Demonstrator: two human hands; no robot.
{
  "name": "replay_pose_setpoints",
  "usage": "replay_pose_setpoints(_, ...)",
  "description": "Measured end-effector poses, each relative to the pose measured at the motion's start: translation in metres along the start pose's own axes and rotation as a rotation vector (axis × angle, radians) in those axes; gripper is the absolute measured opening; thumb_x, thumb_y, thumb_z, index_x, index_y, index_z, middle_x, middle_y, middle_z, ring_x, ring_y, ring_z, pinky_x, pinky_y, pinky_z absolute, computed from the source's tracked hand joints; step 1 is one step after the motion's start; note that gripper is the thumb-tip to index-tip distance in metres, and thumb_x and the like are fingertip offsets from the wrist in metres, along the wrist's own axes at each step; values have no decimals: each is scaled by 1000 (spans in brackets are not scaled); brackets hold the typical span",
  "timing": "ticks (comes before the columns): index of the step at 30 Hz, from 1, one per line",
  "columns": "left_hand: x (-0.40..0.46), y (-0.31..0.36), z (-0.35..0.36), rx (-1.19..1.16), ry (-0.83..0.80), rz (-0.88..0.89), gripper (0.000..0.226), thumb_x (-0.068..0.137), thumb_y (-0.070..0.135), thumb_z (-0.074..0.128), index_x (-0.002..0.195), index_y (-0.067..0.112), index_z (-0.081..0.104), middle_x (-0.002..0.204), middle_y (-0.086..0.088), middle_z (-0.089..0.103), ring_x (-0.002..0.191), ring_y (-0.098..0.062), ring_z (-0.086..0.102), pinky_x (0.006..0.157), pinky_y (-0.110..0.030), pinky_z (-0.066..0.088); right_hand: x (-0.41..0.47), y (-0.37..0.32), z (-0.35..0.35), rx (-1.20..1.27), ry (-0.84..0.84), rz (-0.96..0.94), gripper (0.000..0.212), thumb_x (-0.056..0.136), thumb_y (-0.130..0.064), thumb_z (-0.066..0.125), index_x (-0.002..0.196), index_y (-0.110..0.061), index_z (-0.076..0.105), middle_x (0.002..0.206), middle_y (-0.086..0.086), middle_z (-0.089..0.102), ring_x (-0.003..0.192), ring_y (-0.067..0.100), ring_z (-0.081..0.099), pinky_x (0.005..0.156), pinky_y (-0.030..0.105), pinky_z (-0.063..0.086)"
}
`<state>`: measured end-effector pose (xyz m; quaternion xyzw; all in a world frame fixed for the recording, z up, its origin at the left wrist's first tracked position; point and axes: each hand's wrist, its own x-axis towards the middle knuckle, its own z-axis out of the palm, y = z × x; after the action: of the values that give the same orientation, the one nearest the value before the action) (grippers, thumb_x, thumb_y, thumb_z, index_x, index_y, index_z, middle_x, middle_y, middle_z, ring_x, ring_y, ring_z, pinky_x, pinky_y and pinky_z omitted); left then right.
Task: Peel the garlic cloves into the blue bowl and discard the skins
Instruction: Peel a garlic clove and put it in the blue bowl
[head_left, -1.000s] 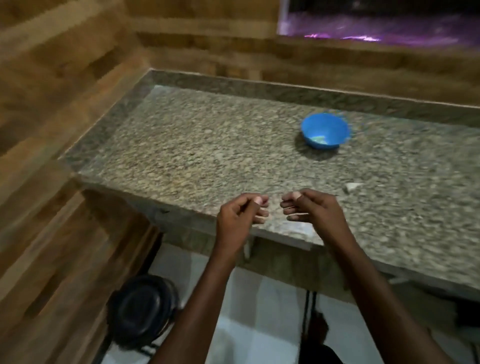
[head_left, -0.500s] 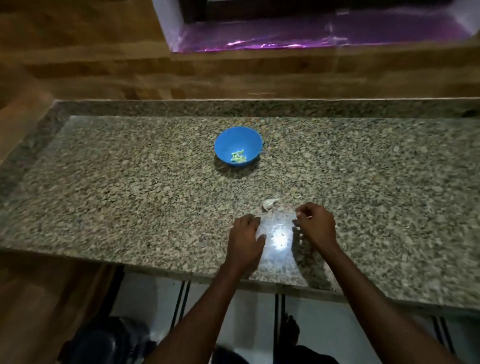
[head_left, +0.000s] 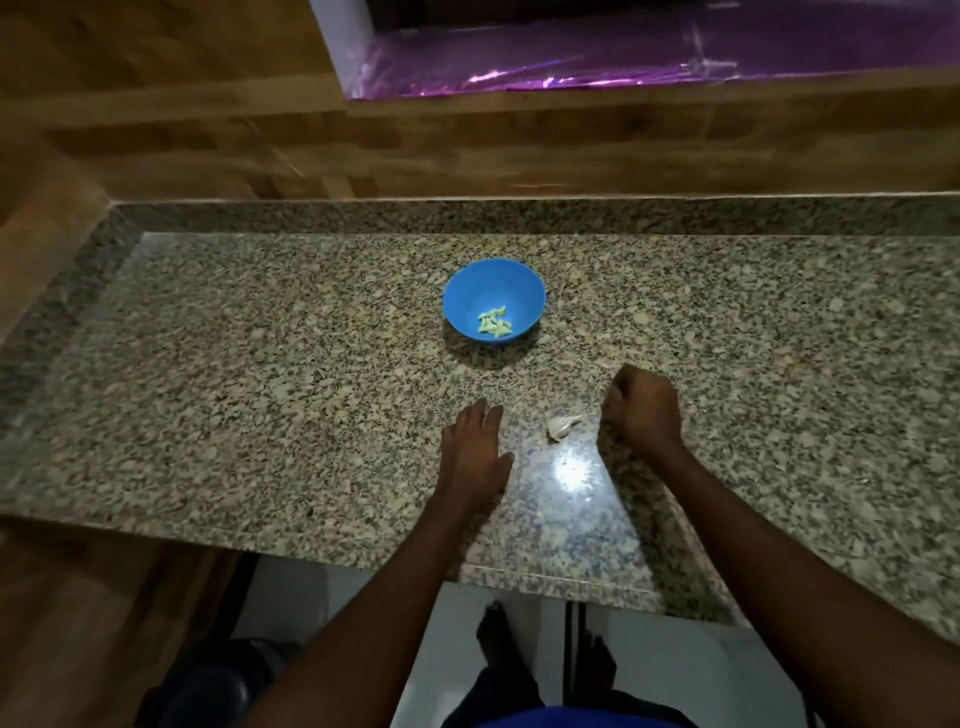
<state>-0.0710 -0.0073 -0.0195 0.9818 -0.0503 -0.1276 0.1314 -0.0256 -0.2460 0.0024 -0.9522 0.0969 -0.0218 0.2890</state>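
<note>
On the granite counter (head_left: 260, 389), the blue bowl (head_left: 470, 296) already holds peeled cloves (head_left: 495, 328). The left hand (head_left: 475, 457) rests flat, fingers straight; the right hand (head_left: 644, 410) is curled, its contents hidden. One garlic piece (head_left: 562, 426) lies between them, seemingly unpeeled, so picking it up looks like the next move.

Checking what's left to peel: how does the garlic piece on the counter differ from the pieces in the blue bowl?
The garlic piece on the counter looks white and papery; the cloves in the bowl look pale yellow-green and bare. It lies alone on the granite counter between the left hand and right hand; the cloves lie clustered inside the blue bowl. No hand touches either.
</note>
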Motion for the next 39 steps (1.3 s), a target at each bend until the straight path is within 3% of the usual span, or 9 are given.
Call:
replay_pose_setpoints(7, 5, -11, 2, 38, -31, 28, 77, 94, 50, 56, 157, 22, 24, 165, -8, 19, 148, -29, 20, 113, -50, 23, 64, -125, 2, 291, 5, -122, 5, 84, -17, 71, 80, -15, 73, 76, 4, 72, 71, 16, 66, 67, 27, 52)
replay_pose_setpoints(12, 3, -13, 0, 17, -28, 47, 78, 95, 48, 56, 159, 22, 20, 167, -6, 14, 150, -27, 16, 115, -47, 21, 105, -160, 26, 215, -90, -141, 13, 88, -10, 70, 95, -14, 80, 94, 8, 77, 88, 21, 70, 77, 25, 52)
replay_pose_setpoints(15, 2, -14, 1, -9, -19, 44, 77, 95, 46, 59, 159, 22, 22, 167, -5, 14, 150, -27, 16, 115, -47, 20, 103, -153, 29, 220, -73, -111, 23, 90, -6, 62, 104, -12, 80, 105, 9, 76, 98, 24, 70, 87, 33, 56)
replay_pose_setpoints(19, 4, -15, 1, 0, -25, 44, 76, 96, 46, 59, 158, 23, 22, 167, -5, 13, 149, -28, 17, 115, -48, 21, 54, -111, 17, 180, 73, 0, 17, 90, -19, 65, 97, -12, 79, 85, 8, 76, 76, 25, 70, 65, 25, 46)
replay_pose_setpoints(24, 4, -14, 0, 10, 0, 51, 76, 94, 47, 62, 157, 23, 26, 164, -6, 19, 147, -28, 21, 113, -48, 25, -19, -45, 29, 6, -131, 225, 17, 79, -29, 75, 93, -18, 74, 86, 9, 74, 85, 29, 70, 71, 33, 51)
replay_pose_setpoints(28, 7, -10, -5, 10, -30, 33, 77, 93, 46, 62, 157, 23, 26, 164, -6, 18, 148, -28, 20, 114, -49, 24, -40, -30, 40, -34, -194, 168, 17, 72, -16, 77, 87, -22, 72, 88, 7, 71, 84, 27, 68, 68, 29, 48)
replay_pose_setpoints(32, 9, -4, -9, -126, -16, -17, 62, 93, 38, 63, 149, 23, 42, 159, -8, 28, 145, -30, 24, 113, -47, 26, -44, -33, 35, 52, -152, 117, 15, 71, -6, 69, 67, -21, 67, 58, -9, 59, 67, 20, 64, 53, 20, 33)
replay_pose_setpoints(36, 16, 1, -8, -286, 39, 100, 59, 87, 13, 67, 144, 14, 50, 145, -12, 43, 134, -31, 40, 108, -34, 36, -43, -38, 29, 50, -170, 135, 13, 75, -7, 67, 75, -19, 70, 62, -8, 58, 70, 21, 63, 59, 25, 34)
replay_pose_setpoints(39, 22, 21, -18, -337, -27, 206, 54, 90, 0, 58, 142, 12, 54, 135, -12, 51, 115, -24, 54, 89, -17, 44, -40, -42, 31, 61, -213, 197, 10, 75, -18, 73, 84, -22, 71, 74, 0, 70, 77, 21, 66, 64, 28, 45)
